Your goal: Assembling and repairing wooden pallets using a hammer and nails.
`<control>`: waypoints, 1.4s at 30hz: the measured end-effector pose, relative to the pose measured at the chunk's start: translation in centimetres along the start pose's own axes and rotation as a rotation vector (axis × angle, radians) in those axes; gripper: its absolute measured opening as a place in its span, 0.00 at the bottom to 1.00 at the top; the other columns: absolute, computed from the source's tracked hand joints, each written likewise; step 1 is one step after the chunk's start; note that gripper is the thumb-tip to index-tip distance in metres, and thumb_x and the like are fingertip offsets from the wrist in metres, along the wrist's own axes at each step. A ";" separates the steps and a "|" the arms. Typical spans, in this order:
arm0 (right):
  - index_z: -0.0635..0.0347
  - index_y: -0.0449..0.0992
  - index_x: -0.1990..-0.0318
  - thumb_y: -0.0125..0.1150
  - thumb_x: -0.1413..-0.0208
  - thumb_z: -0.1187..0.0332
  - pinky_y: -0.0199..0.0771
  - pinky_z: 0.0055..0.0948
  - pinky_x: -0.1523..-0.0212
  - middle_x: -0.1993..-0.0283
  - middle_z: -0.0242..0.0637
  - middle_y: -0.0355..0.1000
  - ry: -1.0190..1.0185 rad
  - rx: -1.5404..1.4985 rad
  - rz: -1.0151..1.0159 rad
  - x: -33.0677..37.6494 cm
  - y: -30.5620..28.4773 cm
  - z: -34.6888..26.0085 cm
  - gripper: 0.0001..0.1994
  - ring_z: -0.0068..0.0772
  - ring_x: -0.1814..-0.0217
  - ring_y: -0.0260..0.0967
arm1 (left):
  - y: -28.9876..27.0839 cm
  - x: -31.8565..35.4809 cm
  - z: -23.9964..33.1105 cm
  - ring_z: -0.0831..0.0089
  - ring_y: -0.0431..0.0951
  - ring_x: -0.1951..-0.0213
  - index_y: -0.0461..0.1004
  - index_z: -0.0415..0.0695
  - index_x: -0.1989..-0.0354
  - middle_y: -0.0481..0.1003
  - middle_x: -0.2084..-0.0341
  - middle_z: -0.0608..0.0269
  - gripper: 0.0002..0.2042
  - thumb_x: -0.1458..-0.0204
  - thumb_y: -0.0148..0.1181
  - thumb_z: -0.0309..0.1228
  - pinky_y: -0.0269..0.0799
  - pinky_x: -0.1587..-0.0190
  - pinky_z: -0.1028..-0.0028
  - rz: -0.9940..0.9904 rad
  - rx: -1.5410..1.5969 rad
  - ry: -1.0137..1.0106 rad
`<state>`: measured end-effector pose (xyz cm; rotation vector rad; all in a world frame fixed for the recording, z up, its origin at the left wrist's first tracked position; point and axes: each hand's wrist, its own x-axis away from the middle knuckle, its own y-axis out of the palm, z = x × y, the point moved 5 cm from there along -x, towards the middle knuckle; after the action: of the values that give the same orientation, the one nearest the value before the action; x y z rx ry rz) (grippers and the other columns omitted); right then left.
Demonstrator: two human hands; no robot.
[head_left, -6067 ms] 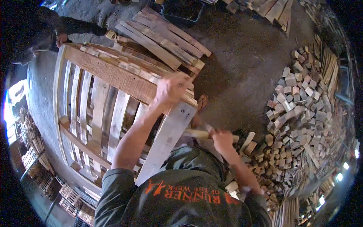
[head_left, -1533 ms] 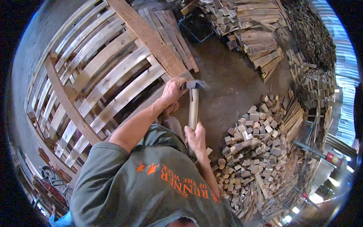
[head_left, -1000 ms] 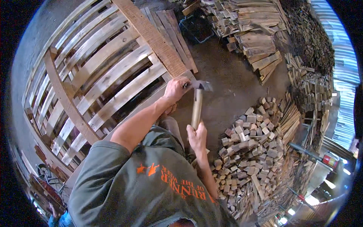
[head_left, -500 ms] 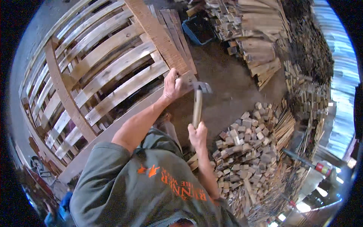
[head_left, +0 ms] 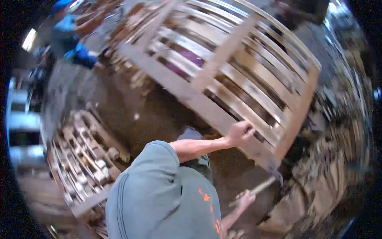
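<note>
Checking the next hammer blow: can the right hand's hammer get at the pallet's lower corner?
Probably yes: the hammer in the right hand hangs just under the pallet corner with nothing between; the left hand grips higher up.

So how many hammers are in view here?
1: the hammer is in the right hand, low right, below the wooden pallet that the left hand grips. Blur may hide others.

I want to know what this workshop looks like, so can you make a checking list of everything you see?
Surface: brown dirt floor.
Job's things: big wooden pallet, tilted; hammer with wooden handle.
Clutter: blurred wood scrap pile; second pallet lying flat.
Hands: left hand grips the pallet's edge; right hand holds the hammer.
Cables: nothing seen.
Surroundings: person in blue, far off; picture blurred.
</note>
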<state>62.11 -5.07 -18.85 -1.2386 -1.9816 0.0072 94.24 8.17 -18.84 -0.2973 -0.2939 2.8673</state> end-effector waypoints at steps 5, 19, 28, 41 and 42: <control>0.62 0.59 0.76 0.44 0.50 0.74 0.60 0.27 0.93 0.86 0.32 0.58 -0.214 0.050 -0.157 0.0 2.4 -2.3 0.05 0.25 0.92 0.54 | -21.9 1.9 -5.5 0.75 0.71 0.70 0.69 0.41 0.63 0.72 0.73 0.62 0.10 0.50 0.59 0.31 0.69 0.67 0.74 0.813 -0.086 -0.225; 0.68 0.61 0.79 0.51 0.57 0.69 0.60 0.38 0.85 0.84 0.38 0.59 -0.259 0.426 0.073 -0.7 1.7 -2.3 0.10 0.33 0.86 0.56 | -47.0 1.2 -22.7 0.56 0.70 0.47 0.64 0.41 0.44 0.70 0.50 0.48 0.27 0.49 0.56 0.43 0.64 0.45 0.63 1.426 0.072 -0.733; 0.69 0.55 0.39 0.51 0.51 0.73 0.77 0.35 0.70 0.48 0.51 0.66 -0.257 0.197 -0.238 -2.8 1.8 -1.7 0.29 0.40 0.56 0.70 | -53.1 -0.2 -25.8 0.54 0.79 0.68 0.53 0.42 0.40 0.77 0.75 0.54 0.38 0.60 0.65 0.38 0.73 0.60 0.58 1.106 -0.525 -0.822; 0.67 0.51 0.37 0.51 0.51 0.73 0.77 0.34 0.68 0.43 0.50 0.61 -0.775 0.604 -0.375 -6.0 19.3 -15.6 0.31 0.40 0.53 0.68 | -66.7 -4.2 -28.7 0.46 0.75 0.58 0.52 0.43 0.38 0.74 0.59 0.42 0.42 0.62 0.69 0.36 0.70 0.57 0.58 0.982 -0.524 -0.579; 0.67 0.50 0.37 0.51 0.51 0.73 0.77 0.34 0.68 0.42 0.50 0.60 -0.818 0.627 -0.389 -6.1 20.7 -16.2 0.32 0.40 0.52 0.68 | -68.0 -4.4 -29.5 0.47 0.75 0.56 0.52 0.44 0.38 0.74 0.58 0.43 0.42 0.62 0.69 0.36 0.70 0.56 0.59 0.971 -0.572 -0.586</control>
<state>89.08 -5.00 -19.26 -0.4348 -2.5665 0.9967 119.91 76.75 -31.27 0.4706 -1.4328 3.6721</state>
